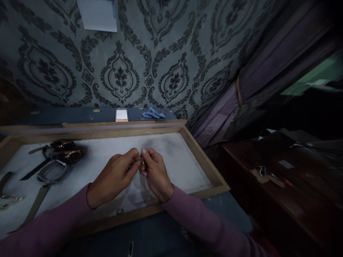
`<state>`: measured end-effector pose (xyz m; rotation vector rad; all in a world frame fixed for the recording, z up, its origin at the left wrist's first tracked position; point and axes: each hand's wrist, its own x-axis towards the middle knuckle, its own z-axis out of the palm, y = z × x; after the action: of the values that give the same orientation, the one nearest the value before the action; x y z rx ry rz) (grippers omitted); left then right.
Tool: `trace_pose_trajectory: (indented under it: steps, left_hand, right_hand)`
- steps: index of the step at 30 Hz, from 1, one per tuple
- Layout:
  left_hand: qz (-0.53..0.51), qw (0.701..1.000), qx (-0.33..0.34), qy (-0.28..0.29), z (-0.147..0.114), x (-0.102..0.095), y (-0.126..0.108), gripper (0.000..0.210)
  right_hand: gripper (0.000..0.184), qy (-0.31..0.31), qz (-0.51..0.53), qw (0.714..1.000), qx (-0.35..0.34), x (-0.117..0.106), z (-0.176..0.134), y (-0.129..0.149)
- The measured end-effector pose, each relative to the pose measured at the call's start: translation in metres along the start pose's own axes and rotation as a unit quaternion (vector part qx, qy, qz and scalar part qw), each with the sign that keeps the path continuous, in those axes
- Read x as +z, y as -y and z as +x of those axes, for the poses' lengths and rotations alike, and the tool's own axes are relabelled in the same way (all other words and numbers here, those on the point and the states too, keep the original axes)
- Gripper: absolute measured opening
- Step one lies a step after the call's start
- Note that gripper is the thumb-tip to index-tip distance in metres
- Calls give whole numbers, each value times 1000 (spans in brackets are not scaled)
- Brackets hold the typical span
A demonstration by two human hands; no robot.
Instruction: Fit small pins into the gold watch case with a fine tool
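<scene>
My right hand is closed around a small shiny gold-coloured metal piece, mostly covered by the fingers. Right against it, my left hand has thumb and forefinger pinched together at the piece's edge; whatever lies in that pinch is hidden. Both hands are over the white bottom of a shallow wooden tray. To their left in the tray lie dark watches with rose-gold cases and a watch with a grey strap. A gold-coloured chain bracelet is at the far left.
A small dark open ring lies near the tray's front edge. Behind the tray, a blue cloth and a small white packet rest on a ledge. At right stand a purple curtain and a dark red table with scissors.
</scene>
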<state>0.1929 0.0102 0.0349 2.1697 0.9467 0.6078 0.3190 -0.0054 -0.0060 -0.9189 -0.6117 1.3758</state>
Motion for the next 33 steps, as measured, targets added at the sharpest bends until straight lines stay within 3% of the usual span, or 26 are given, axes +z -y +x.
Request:
trace_pose_trajectory:
  steps: [33]
  left_hand:
    - [3, 1000, -12, 12, 1, -1, 0, 15]
  right_hand:
    - [34, 1, -32, 999, -23, 0, 0, 1]
